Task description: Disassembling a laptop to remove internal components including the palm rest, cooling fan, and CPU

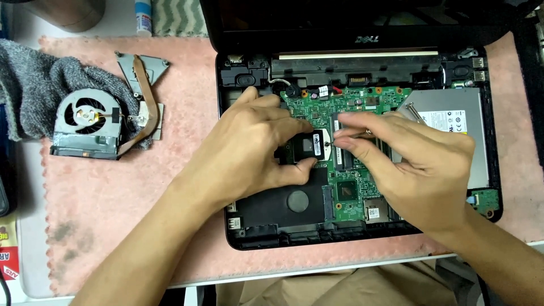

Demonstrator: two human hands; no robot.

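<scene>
Resting on the opened laptop [362, 226], the left hand [249, 153] curls its thumb and fingers around the black processor chip [310, 145] in its socket on the green motherboard [351, 187], near the middle of the machine. The right hand [413, 164] pinches a thin screwdriver [354, 134] between its fingertips, and the tip points toward the chip's edge. The silver drive cover [453, 122] lies just beside this hand. Well apart on the pink mat [113, 198], a removed cooling fan [88, 124] with its copper heat pipe [148, 96] touches a grey cloth [28, 85].
</scene>
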